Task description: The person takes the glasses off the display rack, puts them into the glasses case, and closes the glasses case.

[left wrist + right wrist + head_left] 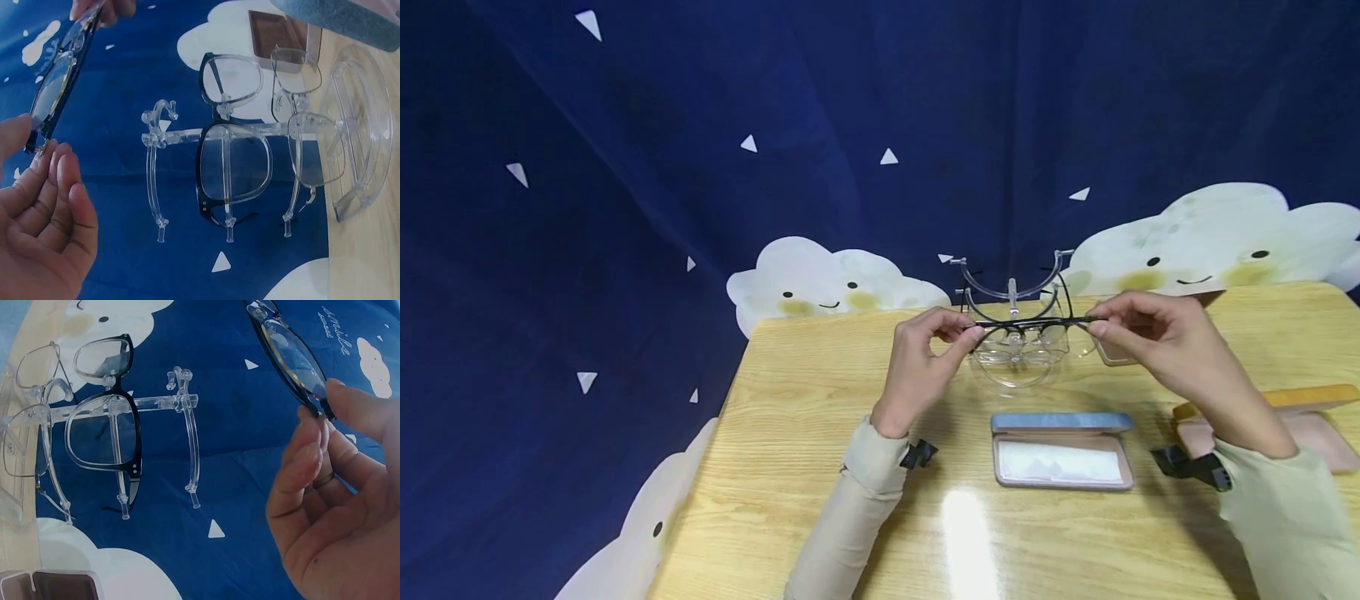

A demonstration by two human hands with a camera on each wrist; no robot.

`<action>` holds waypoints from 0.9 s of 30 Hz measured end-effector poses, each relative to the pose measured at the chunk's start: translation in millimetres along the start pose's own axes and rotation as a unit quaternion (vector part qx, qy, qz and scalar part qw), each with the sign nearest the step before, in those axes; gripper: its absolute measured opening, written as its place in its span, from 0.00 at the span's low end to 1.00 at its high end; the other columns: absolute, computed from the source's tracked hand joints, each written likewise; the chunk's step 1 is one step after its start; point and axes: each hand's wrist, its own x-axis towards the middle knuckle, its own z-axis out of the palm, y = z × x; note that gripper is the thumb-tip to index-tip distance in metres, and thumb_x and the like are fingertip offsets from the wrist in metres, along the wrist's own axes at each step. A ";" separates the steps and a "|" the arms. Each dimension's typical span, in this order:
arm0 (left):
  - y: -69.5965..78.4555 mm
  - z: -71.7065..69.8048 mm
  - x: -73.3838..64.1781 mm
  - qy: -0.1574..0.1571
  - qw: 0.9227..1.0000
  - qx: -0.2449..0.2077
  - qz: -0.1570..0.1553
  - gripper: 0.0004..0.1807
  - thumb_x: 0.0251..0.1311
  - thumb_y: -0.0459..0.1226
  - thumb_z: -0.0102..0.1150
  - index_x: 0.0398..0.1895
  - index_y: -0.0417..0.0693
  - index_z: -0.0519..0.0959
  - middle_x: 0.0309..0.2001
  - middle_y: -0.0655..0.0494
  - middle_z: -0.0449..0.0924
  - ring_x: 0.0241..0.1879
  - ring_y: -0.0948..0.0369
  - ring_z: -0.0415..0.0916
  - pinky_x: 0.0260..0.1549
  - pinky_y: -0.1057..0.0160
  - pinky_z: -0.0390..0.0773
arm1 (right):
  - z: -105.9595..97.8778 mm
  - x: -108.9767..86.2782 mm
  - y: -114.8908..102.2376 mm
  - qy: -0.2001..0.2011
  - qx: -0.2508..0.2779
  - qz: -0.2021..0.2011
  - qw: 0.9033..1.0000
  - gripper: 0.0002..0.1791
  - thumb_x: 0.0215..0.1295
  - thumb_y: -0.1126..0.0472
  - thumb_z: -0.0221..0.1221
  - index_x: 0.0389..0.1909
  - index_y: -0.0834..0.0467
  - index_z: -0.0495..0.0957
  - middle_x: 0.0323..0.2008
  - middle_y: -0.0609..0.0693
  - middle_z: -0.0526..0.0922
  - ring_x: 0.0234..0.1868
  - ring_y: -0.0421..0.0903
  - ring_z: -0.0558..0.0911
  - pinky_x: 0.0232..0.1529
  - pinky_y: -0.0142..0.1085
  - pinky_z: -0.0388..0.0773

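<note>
A pair of black-framed eyeglasses (1028, 322) is held up level in front of a clear plastic eyeglass stand (1012, 292). My left hand (928, 358) pinches one end of the frame between thumb and fingers, and my right hand (1180, 346) pinches the other end. In the left wrist view the held eyeglasses (57, 84) are above and apart from the stand's top arm (152, 181). Lower on the stand sit black half-rimmed eyeglasses (201, 150) and, beneath those, thin metal-framed eyeglasses (344, 153).
An open blue eyeglass case (1060, 422) with a white cloth (1060, 464) inside lies in front of the stand. An open orange case (1311, 396) lies under my right forearm. Partly hidden behind my right hand is another case (1112, 357). Behind the wooden table (820, 400) hangs a blue curtain (850, 100).
</note>
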 end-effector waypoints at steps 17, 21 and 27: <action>-0.9 18.1 -38.6 -0.127 0.989 -0.011 -0.069 0.09 0.66 0.42 0.70 0.33 0.47 0.86 0.29 0.57 0.86 0.28 0.74 0.73 0.30 0.71 0.80 | -17.8 -33.8 36.5 -0.091 0.015 -0.002 0.996 0.08 0.67 0.71 0.66 0.43 0.58 0.86 0.30 0.37 0.85 0.27 0.37 0.79 0.24 0.32 0.73; -6.2 20.4 -50.4 -0.153 0.985 -0.003 -0.073 0.10 0.66 0.44 0.70 0.32 0.49 0.86 0.27 0.60 0.84 0.27 0.75 0.72 0.28 0.75 0.78 | -14.3 -41.5 45.8 -0.105 0.011 -0.024 0.994 0.08 0.64 0.75 0.67 0.40 0.60 0.86 0.31 0.37 0.86 0.29 0.35 0.80 0.26 0.29 0.74; -11.7 21.7 -62.5 -0.173 0.982 0.001 -0.078 0.11 0.66 0.45 0.70 0.32 0.49 0.86 0.26 0.61 0.84 0.25 0.76 0.72 0.27 0.76 0.77 | -7.6 -49.6 55.1 -0.121 0.026 -0.023 0.992 0.09 0.63 0.77 0.65 0.40 0.62 0.86 0.30 0.39 0.86 0.29 0.36 0.81 0.28 0.27 0.78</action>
